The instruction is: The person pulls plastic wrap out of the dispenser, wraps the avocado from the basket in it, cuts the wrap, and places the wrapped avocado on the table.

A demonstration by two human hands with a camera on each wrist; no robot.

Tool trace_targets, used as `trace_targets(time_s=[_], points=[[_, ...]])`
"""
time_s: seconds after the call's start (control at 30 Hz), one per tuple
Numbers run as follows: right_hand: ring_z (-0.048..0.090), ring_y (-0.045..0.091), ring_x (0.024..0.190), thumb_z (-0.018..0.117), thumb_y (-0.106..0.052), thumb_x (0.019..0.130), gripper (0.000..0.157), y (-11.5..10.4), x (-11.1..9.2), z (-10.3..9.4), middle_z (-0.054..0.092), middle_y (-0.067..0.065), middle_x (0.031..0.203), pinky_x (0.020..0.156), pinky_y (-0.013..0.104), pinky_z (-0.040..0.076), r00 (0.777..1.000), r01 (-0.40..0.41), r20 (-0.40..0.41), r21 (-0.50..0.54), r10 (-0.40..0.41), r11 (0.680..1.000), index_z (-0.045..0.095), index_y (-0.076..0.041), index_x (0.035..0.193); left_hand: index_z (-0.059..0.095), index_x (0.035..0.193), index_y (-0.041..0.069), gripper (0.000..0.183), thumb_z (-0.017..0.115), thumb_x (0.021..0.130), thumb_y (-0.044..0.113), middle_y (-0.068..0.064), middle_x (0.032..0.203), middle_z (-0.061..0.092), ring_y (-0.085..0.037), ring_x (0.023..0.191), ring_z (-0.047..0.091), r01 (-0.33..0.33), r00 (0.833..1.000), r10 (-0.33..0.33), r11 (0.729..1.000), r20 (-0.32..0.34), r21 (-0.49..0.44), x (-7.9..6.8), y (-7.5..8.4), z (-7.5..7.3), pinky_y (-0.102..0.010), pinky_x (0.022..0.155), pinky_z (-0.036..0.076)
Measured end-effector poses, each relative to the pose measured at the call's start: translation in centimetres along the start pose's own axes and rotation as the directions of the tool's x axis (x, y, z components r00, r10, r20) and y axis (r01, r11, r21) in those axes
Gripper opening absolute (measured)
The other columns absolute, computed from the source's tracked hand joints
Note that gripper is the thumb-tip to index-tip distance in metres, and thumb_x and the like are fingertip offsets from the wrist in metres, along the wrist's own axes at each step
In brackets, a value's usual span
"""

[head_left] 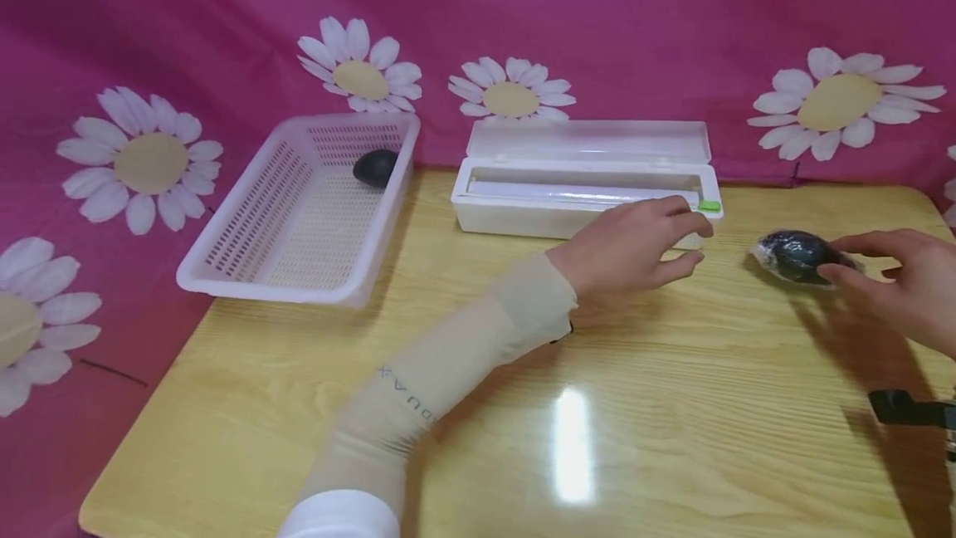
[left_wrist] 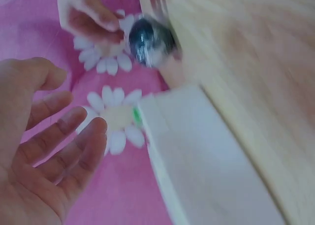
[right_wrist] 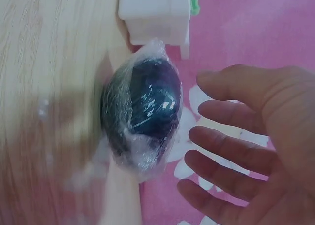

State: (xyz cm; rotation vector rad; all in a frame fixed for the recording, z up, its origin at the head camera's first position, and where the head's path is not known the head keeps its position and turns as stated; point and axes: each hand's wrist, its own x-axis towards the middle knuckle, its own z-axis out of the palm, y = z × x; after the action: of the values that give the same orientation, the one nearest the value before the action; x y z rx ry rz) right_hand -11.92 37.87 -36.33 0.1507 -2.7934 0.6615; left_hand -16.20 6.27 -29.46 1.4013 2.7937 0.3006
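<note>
A dark avocado wrapped in clear cling film lies on the right of the table, its film bunched at both ends. My right hand is just right of it; the right wrist view shows the fingers loosely extended, with a gap between them and the avocado. Over the front right of a white cling film dispenser hovers my left hand, fingers relaxed and holding nothing. The dispenser's lid stands raised at the back, the roll shows inside, and a green slider is at its right end.
At the back left stands a white perforated basket with another dark avocado in its far right corner. A pink cloth with daisies hangs behind the wooden table.
</note>
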Motion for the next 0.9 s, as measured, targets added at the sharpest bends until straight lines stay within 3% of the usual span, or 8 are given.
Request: trace_targets(time_s=[0.1, 0.17, 0.27, 0.33, 0.5, 0.57, 0.73, 0.9], points=[[0.04, -0.022, 0.095, 0.071, -0.022, 0.098, 0.037, -0.4, 0.0, 0.2, 0.06, 0.039, 0.111, 0.063, 0.004, 0.025, 0.998, 0.043, -0.052, 0.018, -0.042, 0.999, 0.068, 0.012, 0.113, 0.065, 0.137, 0.019, 0.036, 0.056, 0.106, 0.034, 0.003, 0.131, 0.066, -0.006, 0.1, 0.066, 0.013, 0.998, -0.013, 1.0, -0.058, -0.009, -1.5, -1.5, -0.8, -0.02, 0.089, 0.053], [0.04, -0.022, 0.093, 0.069, -0.025, 0.1, 0.038, -1.1, 0.0, 0.3, 0.061, 0.039, 0.11, 0.065, 0.007, 0.025, 0.995, 0.066, -0.074, 0.009, -0.065, 0.998, 0.069, 0.012, 0.112, 0.066, 0.134, 0.018, 0.034, 0.057, 0.105, 0.033, 0.002, 0.131, 0.067, -0.007, 0.1, 0.067, 0.036, 0.995, -0.038, 0.999, -0.094, -0.023, -2.6, -2.7, -1.3, -0.021, 0.089, 0.054], [0.062, 0.02, 0.097, 0.066, -0.027, 0.101, 0.039, -2.7, 0.1, 0.4, 0.06, 0.038, 0.113, 0.064, 0.011, 0.025, 0.996, 0.063, -0.066, -0.035, -0.065, 0.997, 0.068, 0.01, 0.114, 0.067, 0.132, 0.016, 0.032, 0.058, 0.105, 0.031, 0.001, 0.13, 0.068, -0.01, 0.102, 0.067, 0.074, 0.985, -0.08, 0.996, -0.153, -0.048, -4.5, -4.7, -1.7, -0.024, 0.09, 0.054], [0.056, 0.051, 0.101, 0.067, -0.025, 0.101, 0.037, -4.1, 0.2, 0.5, 0.06, 0.037, 0.117, 0.068, 0.017, 0.031, 0.998, 0.04, -0.049, -0.074, -0.044, 0.996, 0.068, 0.008, 0.117, 0.067, 0.131, 0.015, 0.032, 0.058, 0.105, 0.031, 0.0, 0.13, 0.069, -0.012, 0.107, 0.067, 0.109, 0.976, -0.118, 0.992, -0.184, -0.06, -5.7, -6.0, -1.8, -0.026, 0.094, 0.054], [0.062, 0.047, 0.102, 0.074, -0.019, 0.094, 0.031, -7.1, 1.2, 1.0, 0.066, 0.031, 0.117, 0.076, 0.032, 0.038, 0.992, 0.093, -0.076, -0.083, -0.099, 0.992, 0.071, 0.002, 0.117, 0.069, 0.131, 0.013, 0.033, 0.061, 0.103, 0.03, -0.002, 0.129, 0.071, -0.019, 0.12, 0.065, 0.217, 0.942, -0.227, 0.974, -0.247, -0.068, -8.0, -9.4, -1.3, -0.033, 0.107, 0.051], [0.068, 0.018, 0.092, 0.076, -0.018, 0.092, 0.029, -7.9, 1.8, 1.5, 0.07, 0.027, 0.113, 0.075, 0.022, 0.036, 0.981, 0.159, -0.106, -0.053, -0.164, 0.986, 0.073, 0.0, 0.115, 0.068, 0.131, 0.013, 0.034, 0.061, 0.103, 0.03, -0.004, 0.129, 0.071, -0.022, 0.121, 0.064, 0.268, 0.927, -0.276, 0.961, -0.255, -0.067, -8.6, -10.5, -1.0, -0.035, 0.11, 0.049], [0.048, -0.011, 0.068, 0.08, -0.017, 0.087, 0.027, -9.9, 3.4, 3.0, 0.074, 0.019, 0.11, 0.063, 0.007, 0.032, 0.955, 0.271, -0.126, -0.01, -0.27, 0.963, 0.076, -0.005, 0.111, 0.067, 0.133, 0.014, 0.035, 0.06, 0.103, 0.031, -0.006, 0.13, 0.069, -0.027, 0.123, 0.061, 0.349, 0.897, -0.36, 0.933, -0.256, -0.087, -9.6, -12.7, -0.1, -0.037, 0.112, 0.048], [0.046, 0.001, 0.056, 0.082, -0.016, 0.085, 0.027, -11.5, 5.1, 4.1, 0.074, 0.015, 0.106, 0.063, 0.014, 0.033, 0.942, 0.316, -0.116, 0.002, -0.314, 0.949, 0.077, -0.008, 0.11, 0.066, 0.133, 0.012, 0.036, 0.062, 0.102, 0.029, -0.007, 0.132, 0.068, -0.028, 0.126, 0.059, 0.36, 0.884, -0.375, 0.927, -0.278, -0.107, -9.7, -14.1, 0.8, -0.037, 0.114, 0.046]])
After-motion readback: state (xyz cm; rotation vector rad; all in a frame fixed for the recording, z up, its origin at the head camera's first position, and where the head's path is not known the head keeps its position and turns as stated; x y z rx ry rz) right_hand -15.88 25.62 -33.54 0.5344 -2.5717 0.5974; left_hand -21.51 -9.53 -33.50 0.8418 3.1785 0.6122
